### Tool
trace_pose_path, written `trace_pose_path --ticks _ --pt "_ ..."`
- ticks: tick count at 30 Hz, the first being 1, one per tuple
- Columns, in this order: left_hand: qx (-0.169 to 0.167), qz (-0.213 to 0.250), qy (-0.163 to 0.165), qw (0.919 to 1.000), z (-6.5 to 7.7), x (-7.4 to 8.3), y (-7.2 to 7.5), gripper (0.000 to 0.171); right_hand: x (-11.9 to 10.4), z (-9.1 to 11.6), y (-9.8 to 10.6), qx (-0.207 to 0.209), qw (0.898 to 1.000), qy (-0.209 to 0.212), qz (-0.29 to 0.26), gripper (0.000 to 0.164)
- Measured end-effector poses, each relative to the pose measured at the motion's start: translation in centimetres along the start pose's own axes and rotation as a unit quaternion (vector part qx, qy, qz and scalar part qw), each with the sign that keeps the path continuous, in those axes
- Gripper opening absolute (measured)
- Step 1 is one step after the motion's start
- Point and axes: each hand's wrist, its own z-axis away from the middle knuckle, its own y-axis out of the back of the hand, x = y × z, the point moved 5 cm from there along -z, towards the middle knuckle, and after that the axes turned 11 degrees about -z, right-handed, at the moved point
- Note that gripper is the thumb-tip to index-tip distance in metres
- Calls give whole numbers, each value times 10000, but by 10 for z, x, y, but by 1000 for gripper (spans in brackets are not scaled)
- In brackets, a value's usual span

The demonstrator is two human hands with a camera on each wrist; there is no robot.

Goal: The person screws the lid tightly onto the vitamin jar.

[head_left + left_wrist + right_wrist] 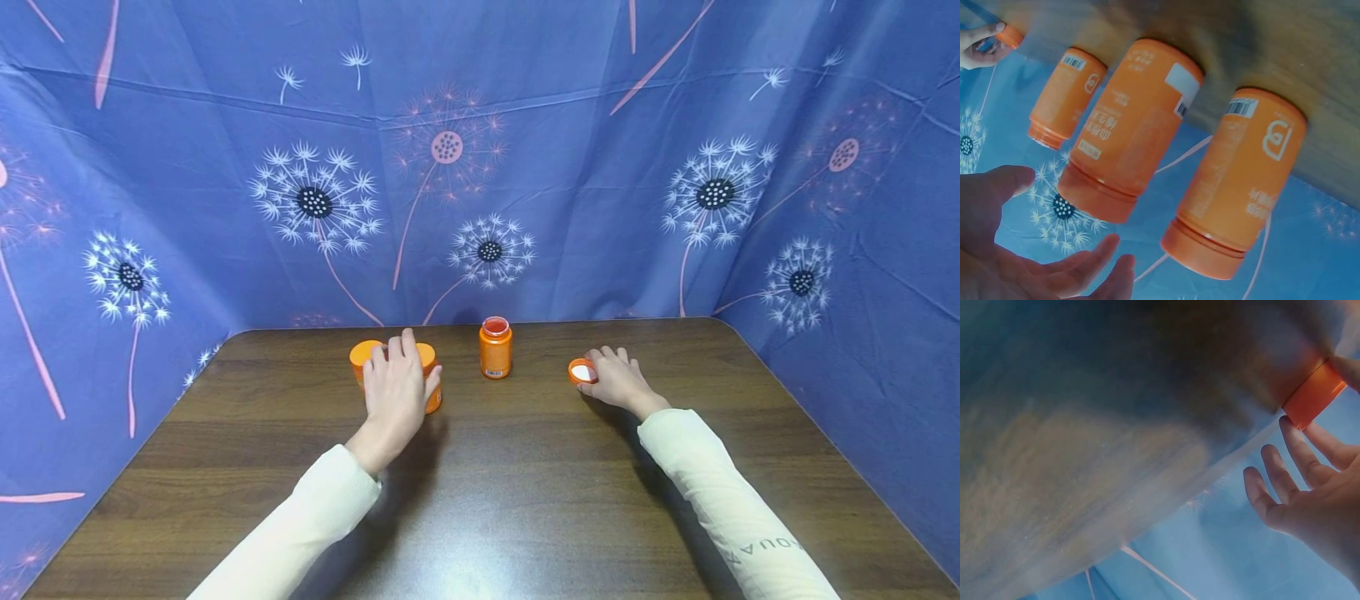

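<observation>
My left hand [396, 390] reaches over two capped orange bottles, fingers spread and holding nothing. In the left wrist view, its thumb and fingers are beside the cap of the nearer bottle [1132, 125]; another capped bottle [1241, 181] stands a little apart from it. An orange bottle with no lid [496, 350] stands upright in the middle, its red rim showing. To its right, my right hand [621, 379] pinches an orange bottle lid [582, 371] between thumb and fingers at its edge. The lid's white inner side faces up, low at the table.
A dark wooden table [510, 467] carries everything. Blue cloth [570, 167] with a dandelion pattern hangs along its back edge and both sides. The lidless bottle stands between the two hands, close to the back edge.
</observation>
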Motion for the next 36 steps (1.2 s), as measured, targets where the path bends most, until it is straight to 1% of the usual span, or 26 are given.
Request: trace_pose_path --ticks 3,8,11,16,20,25,31,36 --pt "-16 40 -80 10000 -5 5 1 67 0 0 0 44 10000 20 15 54" --pt "-319 107 -145 9993 -11 13 -2 65 -2 1 0 117 9999 24 -14 51" --pt "-406 131 -172 9989 -15 18 -4 63 -3 0 0 145 9999 34 -53 51" --pt "-353 136 -277 9989 -20 27 -8 60 -6 1 1 172 9998 84 -108 52" --pt "-280 171 -458 9984 -23 37 -12 57 -10 2 2 222 9995 127 -176 54" --pt "-347 214 -679 9969 -27 49 -18 56 -15 3 4 301 9989 213 -284 52" --pt "-432 64 -902 9950 -32 62 -27 56 -19 4 5 375 9983 275 -346 51" --pt "-305 -7 -988 9946 -38 69 -34 49 -23 5 5 363 9981 328 -367 53"
